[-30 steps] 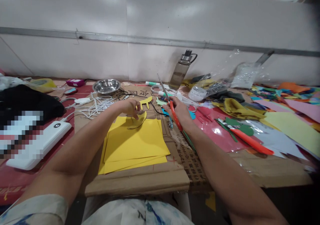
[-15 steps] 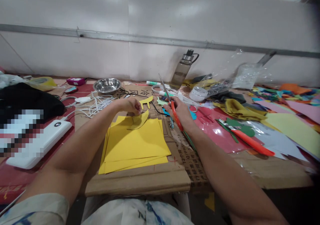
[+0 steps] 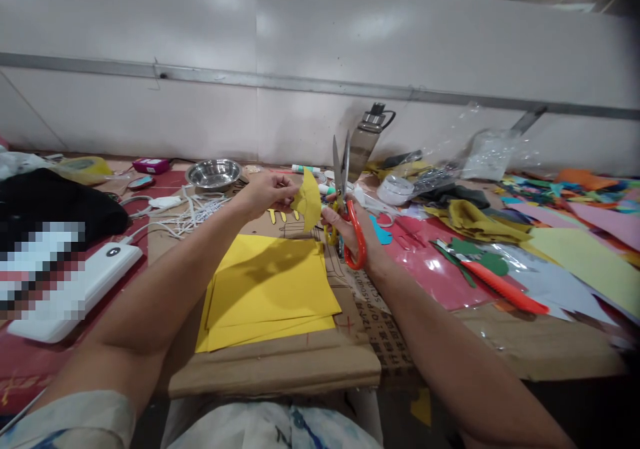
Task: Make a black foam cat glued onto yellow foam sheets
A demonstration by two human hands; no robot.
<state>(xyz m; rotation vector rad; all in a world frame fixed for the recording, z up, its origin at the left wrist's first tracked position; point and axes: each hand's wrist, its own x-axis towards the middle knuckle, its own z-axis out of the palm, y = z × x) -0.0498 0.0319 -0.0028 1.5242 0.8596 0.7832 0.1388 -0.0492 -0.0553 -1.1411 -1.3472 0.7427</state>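
Note:
My left hand [image 3: 276, 193] pinches a curved piece of yellow paper [image 3: 311, 202] by its left side, raised above the cardboard. In my right hand [image 3: 346, 226] is a pair of scissors [image 3: 354, 230] with red handles, blades parted and pointing up and away from me. The scissors are just right of the paper piece; the blades do not appear to touch it. Below both hands lies a stack of yellow sheets [image 3: 275, 296]. Beyond the stack, a yellow cutout with finger-like prongs [image 3: 284, 215] is partly hidden by my left hand.
A steel bowl [image 3: 214, 173], white cords [image 3: 195, 210] and a white power bank [image 3: 75, 299] are on the left. A bottle [image 3: 367, 139] stands at the back. An orange-handled cutter [image 3: 503, 286], green scraps and coloured paper [image 3: 583, 252] lie to the right.
My left hand has lifted the curved yellow paper off the stack, up and to the right. The scissors have swung upright and their blades have opened.

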